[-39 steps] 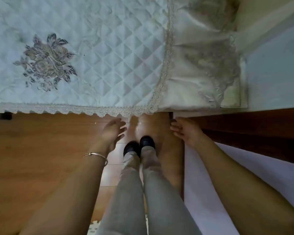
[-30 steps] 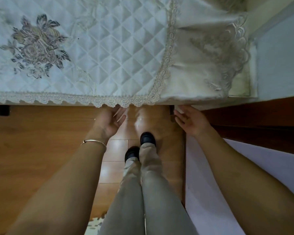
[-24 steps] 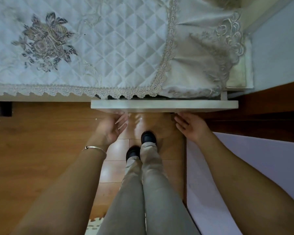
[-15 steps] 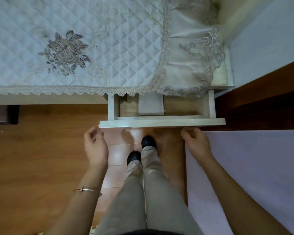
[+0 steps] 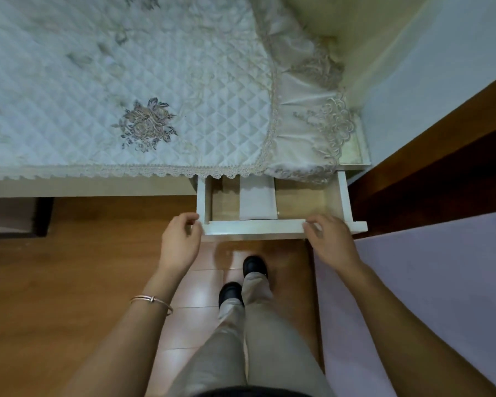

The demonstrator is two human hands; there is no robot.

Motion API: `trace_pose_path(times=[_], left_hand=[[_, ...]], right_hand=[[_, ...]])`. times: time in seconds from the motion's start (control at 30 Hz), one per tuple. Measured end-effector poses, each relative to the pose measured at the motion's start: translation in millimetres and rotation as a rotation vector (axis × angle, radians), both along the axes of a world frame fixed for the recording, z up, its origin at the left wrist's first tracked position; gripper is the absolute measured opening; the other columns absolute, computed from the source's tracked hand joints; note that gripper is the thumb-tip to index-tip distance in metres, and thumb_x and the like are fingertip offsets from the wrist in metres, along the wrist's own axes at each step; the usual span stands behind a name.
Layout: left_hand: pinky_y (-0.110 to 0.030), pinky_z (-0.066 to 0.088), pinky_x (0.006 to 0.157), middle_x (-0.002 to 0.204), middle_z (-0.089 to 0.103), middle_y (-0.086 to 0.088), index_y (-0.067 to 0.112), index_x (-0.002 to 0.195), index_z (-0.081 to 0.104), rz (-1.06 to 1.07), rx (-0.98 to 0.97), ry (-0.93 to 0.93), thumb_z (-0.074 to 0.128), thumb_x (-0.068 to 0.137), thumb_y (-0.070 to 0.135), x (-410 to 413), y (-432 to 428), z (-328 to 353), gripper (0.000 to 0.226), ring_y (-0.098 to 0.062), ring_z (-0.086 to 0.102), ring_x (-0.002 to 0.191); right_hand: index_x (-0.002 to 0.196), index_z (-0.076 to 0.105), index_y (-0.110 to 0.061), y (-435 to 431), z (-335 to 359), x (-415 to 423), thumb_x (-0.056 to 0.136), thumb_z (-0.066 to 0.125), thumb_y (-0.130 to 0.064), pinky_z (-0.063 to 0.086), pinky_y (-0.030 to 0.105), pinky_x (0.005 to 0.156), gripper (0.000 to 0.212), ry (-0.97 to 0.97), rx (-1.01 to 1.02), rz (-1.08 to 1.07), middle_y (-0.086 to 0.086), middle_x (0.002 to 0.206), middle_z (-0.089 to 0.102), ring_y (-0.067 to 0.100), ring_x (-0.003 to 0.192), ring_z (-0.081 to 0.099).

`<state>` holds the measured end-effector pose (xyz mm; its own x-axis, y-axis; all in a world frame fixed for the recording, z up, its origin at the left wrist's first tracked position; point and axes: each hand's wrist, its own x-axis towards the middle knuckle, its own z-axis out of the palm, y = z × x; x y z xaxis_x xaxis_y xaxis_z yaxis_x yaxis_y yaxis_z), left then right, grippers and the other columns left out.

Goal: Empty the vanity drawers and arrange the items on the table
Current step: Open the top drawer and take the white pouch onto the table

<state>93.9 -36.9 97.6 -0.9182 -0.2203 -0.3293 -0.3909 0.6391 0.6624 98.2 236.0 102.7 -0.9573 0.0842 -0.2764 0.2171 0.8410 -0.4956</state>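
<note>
While the lace-edged quilted cloth (image 5: 126, 81) lay over the vanity table (image 5: 83, 187), I saw the left hand (image 5: 181, 242), a bracelet (image 5: 152, 300) on its wrist, with fingers and thumb curled round the left end of the drawer's front panel. The drawer (image 5: 255, 226) stood pulled out from under the table's right end, a flat white piece (image 5: 257, 200) lying on its wooden bottom near the middle. The right hand (image 5: 331, 242) gripped the panel's right part, fingers bent over its top edge, beside a lilac surface (image 5: 441, 282).
</note>
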Motion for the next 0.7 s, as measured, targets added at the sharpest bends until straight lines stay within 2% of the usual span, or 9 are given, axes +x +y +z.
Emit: trace_pose_path(times=[0.13, 0.27, 0.37, 0.43, 0.5, 0.57, 0.7], left_hand=[[-0.03, 0.045, 0.078, 0.097, 0.061, -0.001, 0.011, 0.114, 0.057, -0.01, 0.025, -0.015, 0.05, 0.09, 0.018, 25.7, -4.3, 0.5, 0.026, -0.017, 0.056, 0.088], [-0.041, 0.054, 0.079, 0.088, 0.063, -0.002, 0.014, 0.109, 0.059, -0.063, -0.004, -0.071, 0.053, 0.088, 0.029, 44.6, -7.4, -0.6, 0.026, -0.02, 0.059, 0.084], [-0.039, 0.056, 0.077, 0.086, 0.061, 0.002, 0.016, 0.103, 0.061, -0.105, -0.046, -0.112, 0.052, 0.089, 0.032, 55.1, -9.9, 1.3, 0.023, -0.017, 0.06, 0.082], [-0.038, 0.056, 0.073, 0.08, 0.062, 0.004, 0.017, 0.096, 0.062, -0.135, -0.066, -0.141, 0.051, 0.089, 0.034, 63.6, -11.8, 1.7, 0.022, -0.017, 0.061, 0.078], [-0.036, 0.055, 0.067, 0.072, 0.063, 0.006, 0.018, 0.088, 0.062, -0.134, -0.084, -0.179, 0.051, 0.087, 0.038, 73.3, -13.9, 0.9, 0.022, -0.017, 0.061, 0.071], [-0.034, 0.052, 0.064, 0.066, 0.063, 0.009, 0.02, 0.081, 0.06, -0.127, -0.094, -0.212, 0.051, 0.086, 0.039, 82.3, -14.9, 0.2, 0.021, -0.017, 0.06, 0.068], [-0.03, 0.047, 0.059, 0.064, 0.062, 0.009, 0.022, 0.082, 0.058, -0.149, -0.1, -0.22, 0.05, 0.087, 0.039, 85.4, -14.6, 1.3, 0.019, -0.017, 0.06, 0.066]], right_hand=[[0.092, 0.068, -0.006, -0.5, -1.8, 27.9, 0.088, 0.056, -0.022, 0.045, 0.039, 0.083, 0.02, -0.025, 0.018, -0.047, 0.013, 0.095, 0.069, 0.03, 0.095, 0.057], [0.089, 0.067, -0.007, -3.3, -0.6, 51.5, 0.089, 0.054, -0.024, 0.042, 0.036, 0.08, 0.021, -0.059, 0.034, -0.074, 0.011, 0.093, 0.068, 0.028, 0.092, 0.056], [0.069, 0.059, -0.016, -2.4, 0.3, 65.3, 0.088, 0.053, -0.025, 0.04, 0.035, 0.072, 0.022, -0.096, 0.038, -0.058, 0.006, 0.078, 0.063, 0.026, 0.082, 0.055], [0.054, 0.041, -0.025, -1.5, 0.8, 74.5, 0.088, 0.053, -0.024, 0.035, 0.032, 0.063, 0.036, -0.111, 0.045, -0.04, 0.001, 0.064, 0.054, 0.024, 0.071, 0.052], [0.049, 0.031, -0.026, -2.7, 2.5, 84.0, 0.088, 0.053, -0.023, 0.029, 0.029, 0.054, 0.045, -0.123, 0.044, -0.043, -0.003, 0.053, 0.042, 0.018, 0.057, 0.043], [0.048, 0.03, -0.024, -3.5, 2.6, 92.5, 0.088, 0.054, -0.022, 0.026, 0.025, 0.05, 0.046, -0.139, 0.022, -0.075, -0.004, 0.049, 0.037, 0.013, 0.051, 0.037], [0.049, 0.034, -0.021, -2.8, 3.1, 95.0, 0.088, 0.054, -0.024, 0.028, 0.025, 0.052, 0.043, -0.169, 0.009, -0.079, -0.004, 0.05, 0.04, 0.014, 0.054, 0.04]])
